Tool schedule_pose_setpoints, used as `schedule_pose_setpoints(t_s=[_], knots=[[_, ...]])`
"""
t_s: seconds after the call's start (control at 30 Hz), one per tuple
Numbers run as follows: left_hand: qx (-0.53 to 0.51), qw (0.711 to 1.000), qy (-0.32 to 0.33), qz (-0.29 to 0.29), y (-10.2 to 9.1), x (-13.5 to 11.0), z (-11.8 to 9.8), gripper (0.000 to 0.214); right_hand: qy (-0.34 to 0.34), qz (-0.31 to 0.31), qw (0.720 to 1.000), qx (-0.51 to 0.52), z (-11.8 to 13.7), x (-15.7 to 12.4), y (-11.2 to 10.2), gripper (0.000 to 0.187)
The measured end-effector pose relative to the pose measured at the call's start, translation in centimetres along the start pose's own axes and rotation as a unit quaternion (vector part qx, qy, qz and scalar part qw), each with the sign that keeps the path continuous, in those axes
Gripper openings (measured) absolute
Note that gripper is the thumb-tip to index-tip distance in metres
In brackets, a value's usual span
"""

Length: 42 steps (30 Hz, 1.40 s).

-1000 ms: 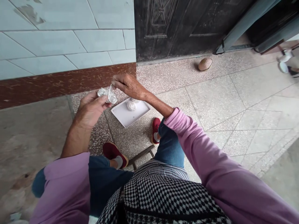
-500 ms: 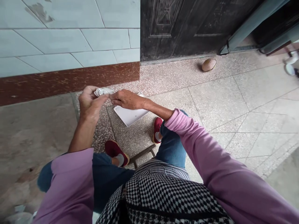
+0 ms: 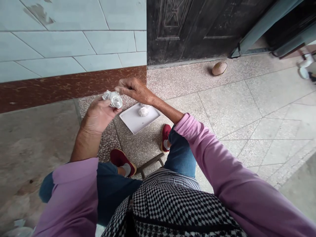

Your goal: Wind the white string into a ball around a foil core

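Note:
My left hand (image 3: 97,115) is closed around a loosely wound bundle of white string (image 3: 115,99), its round, coiled end facing up. Just above and to the right of the bundle, my right hand (image 3: 135,90) is in a pinch with thumb and fingers together. Whatever lies between those fingertips is too thin or hidden to see. Below the hands, a shallow white tray (image 3: 134,126) rests on the floor. Inside it sits a ball of white string (image 3: 143,111), with another white piece behind it partly covered by my right wrist.
A tiled wall (image 3: 61,42) with a brown skirting stands ahead on the left, beside a dark door (image 3: 177,49). A rounded tan object (image 3: 219,68) lies by the threshold. My red shoes (image 3: 120,159) flank a metal bar (image 3: 150,163) on the floor.
My right hand has risen away from the bundle's side to above it. My left hand has turned, showing the bundle's coiled end. The ball in the tray has come into view.

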State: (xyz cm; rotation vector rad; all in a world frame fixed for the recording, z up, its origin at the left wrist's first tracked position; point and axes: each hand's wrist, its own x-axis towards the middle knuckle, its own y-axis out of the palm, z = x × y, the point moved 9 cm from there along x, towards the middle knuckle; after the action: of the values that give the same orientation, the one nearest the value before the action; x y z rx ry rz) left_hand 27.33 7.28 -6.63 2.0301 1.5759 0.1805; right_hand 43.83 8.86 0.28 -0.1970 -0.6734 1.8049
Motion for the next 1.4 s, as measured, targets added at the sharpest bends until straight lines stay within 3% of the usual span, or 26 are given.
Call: schedule_pose_setpoints(t_s=[0.1, 0.2, 0.33, 0.4, 0.47, 0.6, 0.7, 0.8, 0.9, 1.03, 1.13, 1.23, 1.33, 1.4], knots=[[-0.017, 0.999, 0.041, -0.027, -1.6, 0.8, -1.0, 0.052, 0.043, 0.036, 0.997, -0.043, 0.3, -0.5, 1.9, 0.070], [-0.021, 0.993, 0.096, -0.068, -4.3, 2.0, -2.6, 0.058, 0.073, 0.112, 0.985, -0.106, 1.5, -1.7, 4.3, 0.054], [0.049, 0.976, 0.162, -0.139, -6.9, 2.5, -4.5, 0.060, 0.036, 0.208, 0.974, -0.088, 4.0, -3.5, 7.0, 0.043], [0.108, 0.969, 0.164, -0.148, -6.5, 2.1, -4.5, 0.054, 0.006, 0.216, 0.975, -0.047, 4.9, -3.7, 6.9, 0.042], [0.146, 0.970, 0.141, -0.133, -5.2, 1.4, -3.8, 0.047, -0.017, 0.177, 0.984, -0.015, 5.0, -3.4, 5.2, 0.044], [0.144, 0.987, 0.065, -0.032, -2.0, -0.2, -1.8, 0.036, -0.025, 0.045, 0.999, -0.018, 3.8, -2.6, -0.3, 0.071], [0.133, 0.990, 0.008, 0.052, -0.2, -1.3, -0.6, 0.033, -0.020, -0.023, 0.999, -0.034, 3.1, -2.5, -3.0, 0.064], [0.129, 0.986, -0.033, 0.104, 0.7, -2.1, 0.2, 0.030, -0.014, -0.034, 0.998, -0.052, 2.5, -2.4, -3.4, 0.076], [0.110, 0.987, -0.038, 0.113, 1.1, -2.3, 0.1, 0.029, 0.000, -0.009, 0.998, -0.062, 1.6, -2.0, -2.3, 0.083], [0.071, 0.996, 0.032, 0.052, 0.3, -1.5, -1.8, 0.031, 0.043, 0.070, 0.993, -0.082, 0.7, -1.9, 0.7, 0.044], [0.047, 0.994, 0.094, -0.006, -1.1, -0.2, -3.2, 0.034, 0.077, 0.164, 0.977, -0.114, 0.9, -2.9, 4.1, 0.044], [0.094, 0.986, 0.122, -0.069, -2.8, 1.1, -3.3, 0.035, 0.064, 0.224, 0.967, -0.100, 2.3, -4.3, 6.7, 0.045], [0.202, 0.962, 0.137, -0.121, -4.2, 1.5, -3.2, 0.035, 0.038, 0.244, 0.969, -0.020, 3.6, -4.9, 6.9, 0.044], [0.252, 0.953, 0.131, -0.109, -4.2, 1.4, -2.8, 0.033, 0.034, 0.210, 0.977, 0.018, 3.7, -4.4, 5.1, 0.043]])
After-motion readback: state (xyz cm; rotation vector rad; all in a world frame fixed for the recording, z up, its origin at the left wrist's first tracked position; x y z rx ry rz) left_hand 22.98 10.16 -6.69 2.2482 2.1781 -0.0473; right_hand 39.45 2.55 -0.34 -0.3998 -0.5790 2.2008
